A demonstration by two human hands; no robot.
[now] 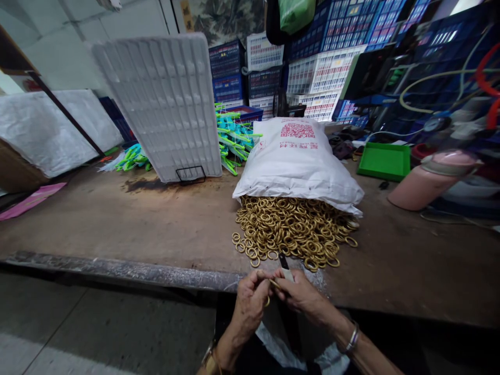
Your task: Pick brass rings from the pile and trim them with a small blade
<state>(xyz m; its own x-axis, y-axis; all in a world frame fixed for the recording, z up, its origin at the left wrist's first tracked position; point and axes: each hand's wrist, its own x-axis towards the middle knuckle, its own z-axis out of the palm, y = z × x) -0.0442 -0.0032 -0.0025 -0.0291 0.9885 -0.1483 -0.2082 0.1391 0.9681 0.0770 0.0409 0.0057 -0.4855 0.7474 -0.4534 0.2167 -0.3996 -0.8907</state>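
A: State the condition of the hands
B: Left hand: nearly closed, thumb and fingertips pinched on a gold ring. Right hand: curled, its fingertips at the opposite side of the same ring. A second ring hangs below the left fingertips; whether gripped or merely hooked, I cannot tell
A: And the dark-tipped strip?
B: It projects beyond the right thumb. The hand covers part of it, so whether it is held cannot be confirmed
A: Location of the gold ring?
B: Between the hands, at the front edge of the worktop; its height above that edge is unclear. The pile of rings lies just beyond, spilling from the mouth of the white sack towards the same edge
A: Handling assessment?
B: Judged light singly, stiff and not readily broken; the material is not established. The rounded, smooth-looking band could slip or roll if pinched off-centre
A: Recommended hold?
B: Thumb and fingertip across the band, one hand at each side, leaving the hole clear. From the pile, the loose outliers near the front edge should lift most cleanly, free of tangling
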